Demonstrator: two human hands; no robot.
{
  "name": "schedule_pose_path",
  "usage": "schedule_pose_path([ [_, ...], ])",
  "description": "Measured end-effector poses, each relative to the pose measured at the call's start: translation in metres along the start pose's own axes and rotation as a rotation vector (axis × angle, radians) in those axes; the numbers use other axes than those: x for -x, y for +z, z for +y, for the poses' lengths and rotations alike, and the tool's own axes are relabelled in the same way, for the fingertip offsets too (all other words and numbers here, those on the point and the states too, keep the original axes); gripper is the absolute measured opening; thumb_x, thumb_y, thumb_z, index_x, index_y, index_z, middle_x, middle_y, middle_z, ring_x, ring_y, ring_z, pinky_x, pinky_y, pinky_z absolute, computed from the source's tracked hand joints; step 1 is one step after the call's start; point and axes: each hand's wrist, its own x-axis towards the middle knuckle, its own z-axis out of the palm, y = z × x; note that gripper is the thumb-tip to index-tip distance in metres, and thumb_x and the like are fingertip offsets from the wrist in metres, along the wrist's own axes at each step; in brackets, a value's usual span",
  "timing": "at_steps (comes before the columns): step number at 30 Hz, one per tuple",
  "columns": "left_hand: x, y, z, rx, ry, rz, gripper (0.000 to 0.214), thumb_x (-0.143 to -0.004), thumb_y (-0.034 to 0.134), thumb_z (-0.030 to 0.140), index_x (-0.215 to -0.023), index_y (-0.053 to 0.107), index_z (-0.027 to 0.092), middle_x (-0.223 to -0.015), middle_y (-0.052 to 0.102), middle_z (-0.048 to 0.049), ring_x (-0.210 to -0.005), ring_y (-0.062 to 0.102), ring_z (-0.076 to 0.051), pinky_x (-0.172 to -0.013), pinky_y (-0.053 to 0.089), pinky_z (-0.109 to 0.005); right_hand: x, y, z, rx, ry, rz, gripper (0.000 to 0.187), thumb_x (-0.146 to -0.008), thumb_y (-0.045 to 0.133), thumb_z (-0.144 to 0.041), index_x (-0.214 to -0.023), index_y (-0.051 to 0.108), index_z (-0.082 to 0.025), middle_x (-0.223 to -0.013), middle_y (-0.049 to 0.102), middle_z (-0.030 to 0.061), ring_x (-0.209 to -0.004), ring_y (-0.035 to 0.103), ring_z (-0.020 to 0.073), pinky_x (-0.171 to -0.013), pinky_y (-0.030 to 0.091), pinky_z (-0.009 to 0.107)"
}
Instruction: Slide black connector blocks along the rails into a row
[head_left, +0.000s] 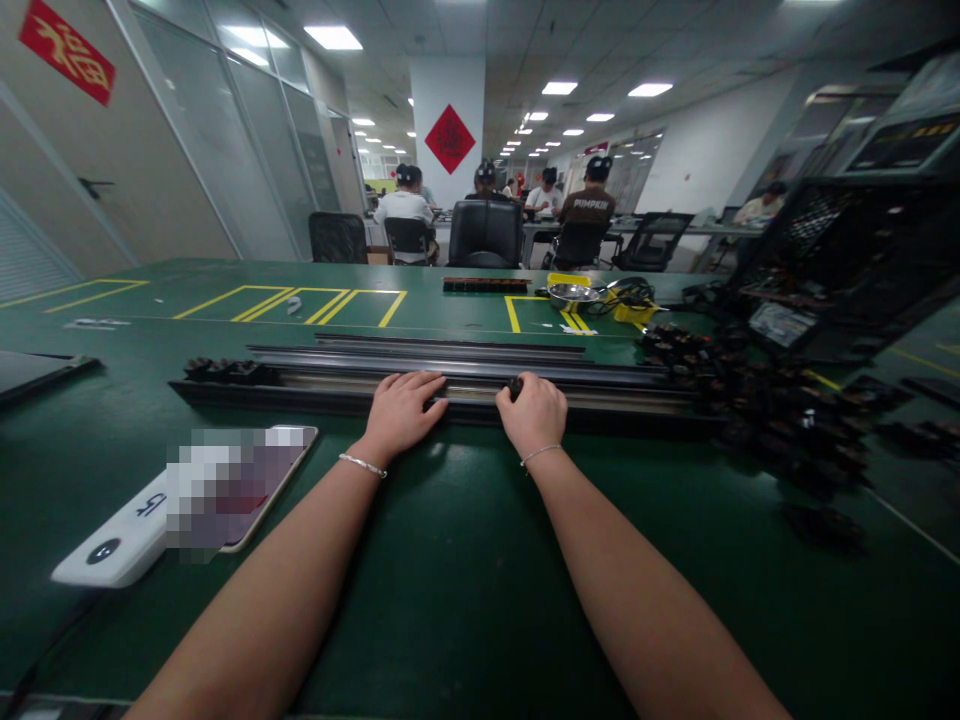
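Biggest worry right now is my right hand (534,410): I've got a small black piece (514,386) pinched between thumb and finger, and it's tiny, so a sloppy squeeze could pop it loose onto the green table (450,560). The long black rail (472,394) could also skid or tip if I lean on it unevenly, since my left hand (405,405) is just draped palm-down across it, and honestly I can't tell whether those fingers are gripping or only resting. Plus there's a messy heap of black parts (795,420) crowding the right end, so one knock there could scatter stuff. As for where things sit: the piece is right at my right fingertips, over the rail's track, though I can't make out if it's seated in it. The rail runs crosswise under both hands, sticking out well past each, with more rails (450,355) just behind it.
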Motion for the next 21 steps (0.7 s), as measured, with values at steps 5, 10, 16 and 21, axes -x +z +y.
schedule_pose_path([
  [5,0.0002,0.0001,-0.0004,0.007,0.008,0.006,0.041,-0.092,0.039,0.045,-0.127,0.056,0.034,-0.134,0.057,0.0027,-0.125,0.049,-0.021,-0.109,0.028,-0.043,0.0001,-0.0002,0.0008,0.009,0.01,0.0,0.024,-0.079,0.05,-0.03,-0.092,0.063,-0.015,-0.088,0.067,0.0116,-0.091,0.057,0.025,-0.084,0.036,0.036],
  [10,0.0003,0.0009,-0.0011,0.009,0.013,0.013,0.041,-0.092,0.039,0.045,-0.127,0.056,0.033,-0.133,0.058,0.0025,-0.125,0.049,-0.02,-0.109,0.028,-0.043,-0.0003,-0.0015,0.0019,0.015,0.019,-0.008,0.025,-0.08,0.05,-0.031,-0.094,0.063,-0.015,-0.09,0.067,0.0121,-0.092,0.057,0.025,-0.084,0.036,0.036],
  [16,0.0002,0.0011,-0.0012,0.005,0.011,0.012,0.041,-0.091,0.04,0.046,-0.127,0.056,0.034,-0.133,0.058,0.0024,-0.124,0.05,-0.021,-0.109,0.028,-0.043,-0.0011,-0.0034,0.0033,0.021,0.044,-0.003,0.025,-0.077,0.051,-0.032,-0.091,0.063,-0.015,-0.089,0.067,0.012,-0.092,0.057,0.0259,-0.084,0.037,0.036],
  [21,-0.0001,0.0012,-0.001,-0.004,0.012,0.011,0.041,-0.092,0.039,0.046,-0.127,0.056,0.033,-0.134,0.057,0.0026,-0.124,0.05,-0.021,-0.109,0.028,-0.043,-0.0014,-0.0056,0.0049,0.028,0.058,-0.006,0.027,-0.075,0.052,-0.034,-0.091,0.063,-0.015,-0.091,0.067,0.0123,-0.094,0.056,0.0261,-0.087,0.035,0.038],
])
